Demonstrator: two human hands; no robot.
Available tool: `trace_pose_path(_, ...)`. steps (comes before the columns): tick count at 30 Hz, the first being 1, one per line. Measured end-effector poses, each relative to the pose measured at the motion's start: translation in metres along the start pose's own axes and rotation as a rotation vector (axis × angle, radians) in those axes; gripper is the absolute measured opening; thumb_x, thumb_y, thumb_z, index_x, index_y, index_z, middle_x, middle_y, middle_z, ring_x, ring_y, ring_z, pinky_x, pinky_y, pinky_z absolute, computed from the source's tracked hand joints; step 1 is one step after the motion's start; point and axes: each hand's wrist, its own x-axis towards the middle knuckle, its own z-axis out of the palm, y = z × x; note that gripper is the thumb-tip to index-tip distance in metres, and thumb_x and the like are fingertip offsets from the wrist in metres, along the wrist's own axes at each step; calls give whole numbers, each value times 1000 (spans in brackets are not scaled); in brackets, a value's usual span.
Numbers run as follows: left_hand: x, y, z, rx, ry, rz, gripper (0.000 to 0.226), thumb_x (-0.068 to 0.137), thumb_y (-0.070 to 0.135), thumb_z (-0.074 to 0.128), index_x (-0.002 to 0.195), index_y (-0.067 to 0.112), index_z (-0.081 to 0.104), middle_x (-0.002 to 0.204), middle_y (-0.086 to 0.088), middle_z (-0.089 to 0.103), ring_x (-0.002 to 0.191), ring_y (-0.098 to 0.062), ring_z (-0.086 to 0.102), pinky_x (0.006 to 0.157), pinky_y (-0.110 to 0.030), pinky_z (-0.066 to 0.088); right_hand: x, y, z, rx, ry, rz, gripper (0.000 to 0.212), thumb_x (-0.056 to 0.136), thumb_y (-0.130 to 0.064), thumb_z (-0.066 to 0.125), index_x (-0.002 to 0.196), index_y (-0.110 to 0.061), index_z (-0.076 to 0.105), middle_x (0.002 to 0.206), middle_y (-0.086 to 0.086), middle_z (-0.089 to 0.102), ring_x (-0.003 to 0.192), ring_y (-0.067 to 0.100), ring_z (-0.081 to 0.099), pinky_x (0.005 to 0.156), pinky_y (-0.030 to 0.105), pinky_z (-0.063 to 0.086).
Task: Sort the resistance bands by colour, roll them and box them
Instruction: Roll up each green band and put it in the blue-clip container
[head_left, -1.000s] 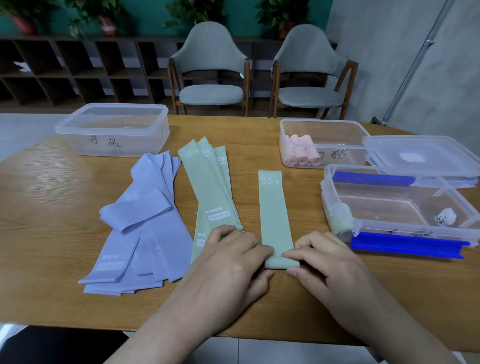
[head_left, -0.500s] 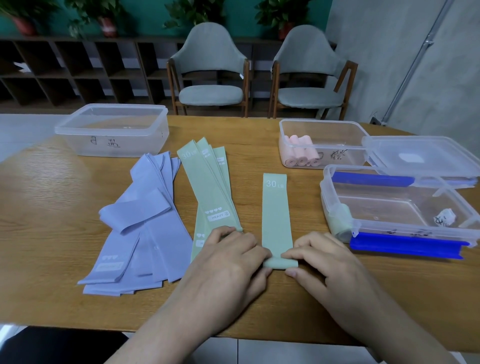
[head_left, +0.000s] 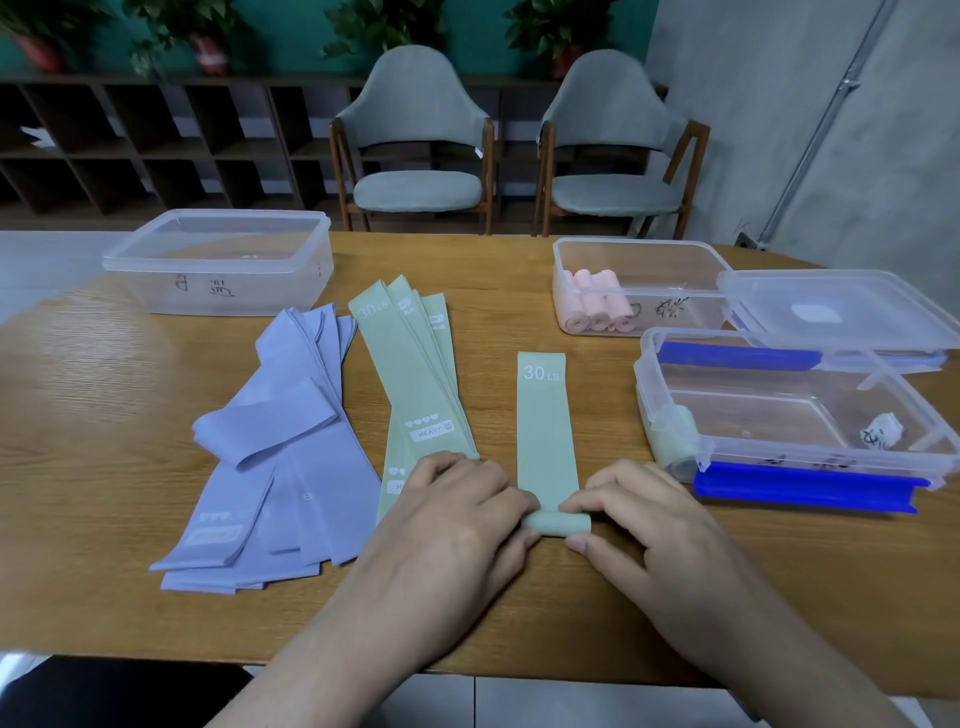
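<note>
Pinching green band (head_left: 545, 436) roll: both hands (head_left: 550, 519); pink rolls (head_left: 597, 306) in far box (head_left: 644, 249); green roll (head_left: 672, 441) in near box (head_left: 779, 400).

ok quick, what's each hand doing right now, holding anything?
Left hand: fingertips pinch the rolled end of the green band.
Right hand: fingertips pinch the same roll from the other side.

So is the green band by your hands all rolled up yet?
Not yet. Only the near end of the band is rolled, under both hands' fingers; the rest lies flat.
</note>
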Motion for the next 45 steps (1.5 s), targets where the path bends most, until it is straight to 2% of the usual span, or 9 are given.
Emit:
trace_pose_path(7, 1, -1, 0, 2, 2, -7, 17, 97, 38, 53, 105, 31, 66, 95, 15, 56, 92, -8, 52, 97, -24, 32, 0, -1, 0, 8, -13, 17, 36, 92, -52, 43, 109, -34, 69, 101, -26, 49, 102, 3, 49, 85, 28, 45)
trace_pose_path(11, 1, 0, 0, 7, 11, -6, 19, 98, 38, 50, 104, 29, 66, 95, 14, 56, 91, -9, 52, 97, -27, 34, 0, -1, -1, -2, -26, 30, 40, 88, -57, 46, 116, -34, 65, 106, -27, 51, 106, 0, 49, 89, 23, 42)
trace_pose_path(16, 0, 0, 1, 1, 23, -6, 19, 99, 37, 52, 107, 28, 67, 97, 13, 56, 92, -9, 52, 97, -28, 35, 0, -1, -2, -9, -37, 52, 36, 90, -56, 45, 109, -35, 67, 106, -28, 44, 108, 0, 46, 87, 12, 36)
trace_pose_path(20, 1, 0, -1, -13, 14, -7, 17, 95, 38, 59, 106, 29, 67, 97, 14, 54, 93, -8, 51, 96, -24, 33, 1, -2, -2, -9, -42, 43, 39, 92, -55, 40, 109, -34, 68, 104, -25, 45, 104, 3, 47, 88, 18, 37)
trace_pose_path(23, 1, 1, -1, -15, 13, -4, 16, 96, 37, 56, 104, 29, 68, 95, 14, 53, 91, -8, 51, 96, -25, 33, 1, -3, -2, -6, -55, 52, 42, 92, -57, 37, 110, -34, 68, 105, -26, 44, 107, 1, 45, 89, 17, 35)
trace_pose_path(27, 0, 1, -1, -9, 12, -1, 19, 97, 37, 53, 103, 28, 68, 95, 13, 54, 91, -9, 52, 95, -26, 34, 0, -2, -3, -18, -82, 55, 35, 89, -58, 45, 113, -39, 61, 110, -30, 43, 114, -3, 43, 92, 15, 34)
trace_pose_path(35, 1, -1, 1, -33, 1, -15, 20, 95, 41, 55, 106, 30, 67, 96, 14, 53, 93, -9, 50, 95, -27, 35, 0, -2, -2, -2, -45, 41, 39, 91, -57, 43, 109, -34, 68, 105, -27, 45, 106, 3, 48, 89, 22, 41)
trace_pose_path(40, 1, 0, 1, -13, 7, -6, 16, 97, 38, 54, 103, 29, 66, 94, 13, 53, 91, -9, 50, 94, -24, 31, 0, -3, -4, 7, -69, 52, 31, 87, -58, 49, 110, -41, 60, 110, -31, 46, 112, -1, 46, 90, 18, 38)
trace_pose_path(45, 0, 0, 1, -17, 10, -14, 21, 93, 41, 55, 107, 29, 65, 96, 14, 55, 95, -8, 50, 95, -24, 33, 0, -2, -3, 0, -54, 41, 32, 91, -56, 45, 108, -37, 65, 107, -29, 45, 107, 0, 47, 92, 12, 34)
